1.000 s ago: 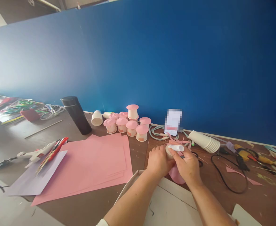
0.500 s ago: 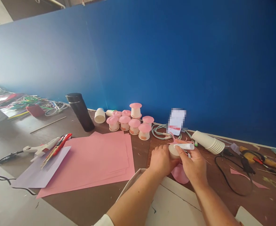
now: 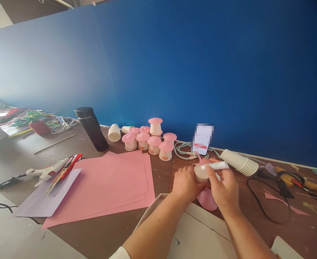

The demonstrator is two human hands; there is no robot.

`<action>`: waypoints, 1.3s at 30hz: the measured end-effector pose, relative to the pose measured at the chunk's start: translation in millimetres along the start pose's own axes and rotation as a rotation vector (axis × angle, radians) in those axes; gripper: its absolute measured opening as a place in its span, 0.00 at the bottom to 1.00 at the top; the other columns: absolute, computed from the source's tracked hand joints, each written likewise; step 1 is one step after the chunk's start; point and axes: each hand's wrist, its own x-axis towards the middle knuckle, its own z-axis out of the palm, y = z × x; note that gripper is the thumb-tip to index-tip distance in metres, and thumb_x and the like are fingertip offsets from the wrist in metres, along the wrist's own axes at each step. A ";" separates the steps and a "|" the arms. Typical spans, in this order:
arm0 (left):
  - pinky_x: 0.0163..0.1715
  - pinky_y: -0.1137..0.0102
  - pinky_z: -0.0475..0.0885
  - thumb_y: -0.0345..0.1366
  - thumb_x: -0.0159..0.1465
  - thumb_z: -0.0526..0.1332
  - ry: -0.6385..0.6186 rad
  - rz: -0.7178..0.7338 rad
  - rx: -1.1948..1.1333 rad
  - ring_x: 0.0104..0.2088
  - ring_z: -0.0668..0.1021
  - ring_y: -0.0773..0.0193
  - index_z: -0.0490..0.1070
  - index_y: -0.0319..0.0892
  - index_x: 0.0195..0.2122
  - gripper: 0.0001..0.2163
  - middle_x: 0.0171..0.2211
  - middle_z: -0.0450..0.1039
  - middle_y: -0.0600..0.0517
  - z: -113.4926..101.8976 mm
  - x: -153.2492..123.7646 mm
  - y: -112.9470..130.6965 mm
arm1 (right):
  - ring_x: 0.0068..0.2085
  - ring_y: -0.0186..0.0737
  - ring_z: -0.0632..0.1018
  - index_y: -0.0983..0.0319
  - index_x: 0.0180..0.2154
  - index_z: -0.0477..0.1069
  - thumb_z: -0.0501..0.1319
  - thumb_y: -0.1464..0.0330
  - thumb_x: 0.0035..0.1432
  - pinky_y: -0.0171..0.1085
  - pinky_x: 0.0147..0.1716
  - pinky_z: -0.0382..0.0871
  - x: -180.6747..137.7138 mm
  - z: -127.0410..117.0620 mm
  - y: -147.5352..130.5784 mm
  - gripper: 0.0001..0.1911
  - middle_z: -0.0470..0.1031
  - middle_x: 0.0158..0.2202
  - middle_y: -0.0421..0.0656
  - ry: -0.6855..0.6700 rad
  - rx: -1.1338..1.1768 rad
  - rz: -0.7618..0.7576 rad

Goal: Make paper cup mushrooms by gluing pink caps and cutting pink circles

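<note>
My left hand is wrapped round a white paper cup, held with its round base facing up. In my right hand is a white glue stick, gripped between thumb and fingers. It lies nearly level, one end over the cup's base; whether it touches the base is hidden by my thumb. A pink paper disc is on the table just below the cup. Behind my hands lies a pink paper scrap. Several cups with pink paper tops stand in a cluster at the wall.
Pink sheets and a lilac sheet lie left, with a glue gun and a red-handled cutter. A black flask stands behind. To the right are stacked paper cups, a phone and a black cable.
The glue stick has shifted slightly right across the cup's base, with my right hand. My left hand and the cup have barely moved.
</note>
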 end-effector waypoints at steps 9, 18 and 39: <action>0.44 0.60 0.68 0.48 0.59 0.58 -0.010 0.005 0.029 0.44 0.74 0.51 0.68 0.42 0.44 0.18 0.43 0.74 0.45 -1.0 -0.8 3.4 | 0.46 0.48 0.78 0.57 0.48 0.73 0.62 0.55 0.57 0.43 0.46 0.69 -0.7 4.7 3.2 0.20 0.79 0.45 0.46 -0.068 -0.159 -0.053; 0.45 0.58 0.68 0.48 0.59 0.57 -0.026 -0.004 0.034 0.44 0.74 0.50 0.68 0.41 0.44 0.18 0.43 0.74 0.44 -0.5 -0.5 4.2 | 0.35 0.47 0.75 0.60 0.33 0.71 0.59 0.51 0.58 0.42 0.36 0.67 2.5 2.6 13.7 0.18 0.75 0.31 0.46 0.038 -0.369 -0.248; 0.44 0.58 0.69 0.52 0.54 0.64 -0.058 -0.035 0.026 0.45 0.73 0.50 0.67 0.42 0.46 0.24 0.44 0.73 0.47 -2.7 -1.0 5.4 | 0.50 0.52 0.76 0.58 0.53 0.70 0.62 0.55 0.57 0.49 0.49 0.66 -0.1 -3.1 4.0 0.24 0.76 0.49 0.49 0.188 -0.141 0.028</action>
